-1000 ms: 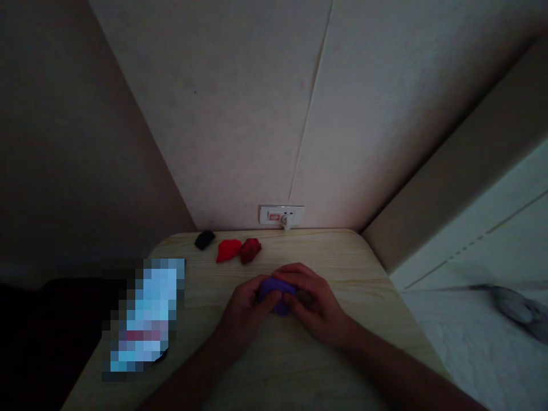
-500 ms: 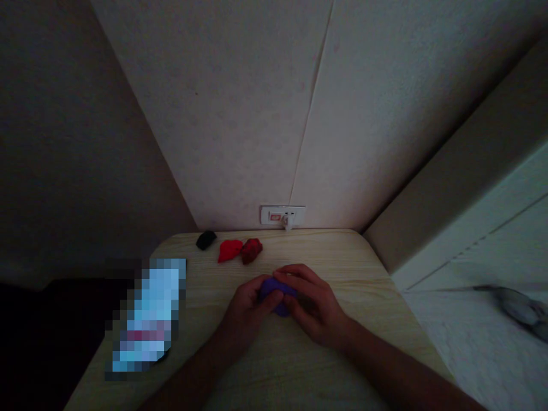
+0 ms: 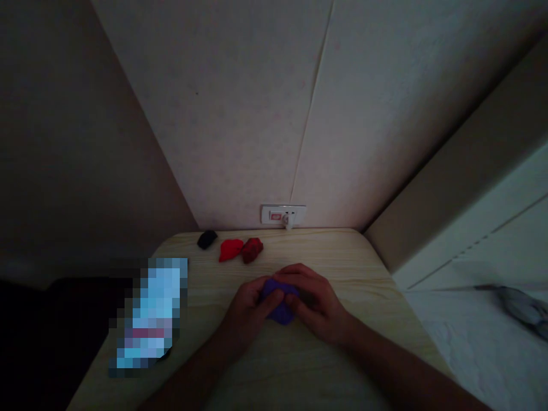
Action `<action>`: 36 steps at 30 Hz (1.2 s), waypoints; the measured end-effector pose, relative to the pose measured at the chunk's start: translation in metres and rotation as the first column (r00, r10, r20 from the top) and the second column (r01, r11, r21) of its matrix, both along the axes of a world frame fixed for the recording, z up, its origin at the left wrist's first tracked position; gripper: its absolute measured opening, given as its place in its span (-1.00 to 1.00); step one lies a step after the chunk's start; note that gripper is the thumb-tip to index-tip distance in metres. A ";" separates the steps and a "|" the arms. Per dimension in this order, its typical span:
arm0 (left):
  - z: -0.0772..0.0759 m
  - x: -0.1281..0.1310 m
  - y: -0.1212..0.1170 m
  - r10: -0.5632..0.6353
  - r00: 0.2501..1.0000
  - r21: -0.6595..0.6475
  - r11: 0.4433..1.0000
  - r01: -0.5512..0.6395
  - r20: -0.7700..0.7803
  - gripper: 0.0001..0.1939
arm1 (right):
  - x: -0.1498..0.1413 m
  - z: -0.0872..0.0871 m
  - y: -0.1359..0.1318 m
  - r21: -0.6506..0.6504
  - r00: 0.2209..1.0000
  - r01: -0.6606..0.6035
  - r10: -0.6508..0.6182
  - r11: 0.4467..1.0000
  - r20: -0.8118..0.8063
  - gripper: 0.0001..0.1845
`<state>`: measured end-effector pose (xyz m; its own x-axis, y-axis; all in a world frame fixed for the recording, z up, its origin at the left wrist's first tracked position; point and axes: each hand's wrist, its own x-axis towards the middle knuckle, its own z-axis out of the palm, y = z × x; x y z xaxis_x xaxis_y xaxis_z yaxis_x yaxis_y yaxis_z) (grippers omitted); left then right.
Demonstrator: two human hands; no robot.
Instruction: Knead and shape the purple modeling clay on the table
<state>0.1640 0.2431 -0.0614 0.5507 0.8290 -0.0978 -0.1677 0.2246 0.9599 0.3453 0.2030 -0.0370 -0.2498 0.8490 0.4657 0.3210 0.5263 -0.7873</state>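
Observation:
A soft purple lump (image 3: 282, 311), like modelling clay, is held between both hands above the middle of the table. On its left side my left hand (image 3: 250, 311) grips it, with the thumb pressed on top. My right hand (image 3: 317, 299) closes on it from the right, thumb on the near face and fingers curled over the far side. Part of the lump is hidden under the fingers. Beyond the hands lie a dark red lump (image 3: 252, 250), a bright red piece (image 3: 230, 249) and a black piece (image 3: 207, 240).
A lit, pixelated screen (image 3: 154, 308) lies at the left of the wooden table (image 3: 342, 257). Against the table's back edge stands the wall, with a socket (image 3: 274, 215) and a plug (image 3: 287, 220). A pale cabinet (image 3: 479, 217) is on the right.
More of the purple lump shows below the thumbs, and it reaches nearer to me. The fingers have shifted slightly. The pieces at the back have not moved.

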 end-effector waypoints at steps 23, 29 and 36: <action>-0.002 0.000 -0.001 -0.105 0.976 -0.087 0.989 0.123 0.188 -0.68 | 0.000 0.001 -0.003 -0.048 0.999 -0.031 0.029 0.998 -0.038 -0.62; -0.001 0.000 0.000 -0.068 0.984 -0.029 0.997 0.074 0.164 -0.68 | -0.001 0.000 -0.003 -0.087 0.994 -0.014 0.005 0.996 -0.106 -0.61; 0.001 -0.002 0.002 -0.038 0.997 0.090 0.995 0.031 0.074 -0.70 | -0.002 -0.002 -0.003 -0.075 0.994 -0.005 -0.003 0.997 -0.113 -0.61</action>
<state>0.1623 0.2450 -0.0606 0.5819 0.8131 0.0183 -0.2339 0.1457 0.9613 0.3436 0.2002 -0.0390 -0.1998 0.8823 0.4263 0.2272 0.4649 -0.8557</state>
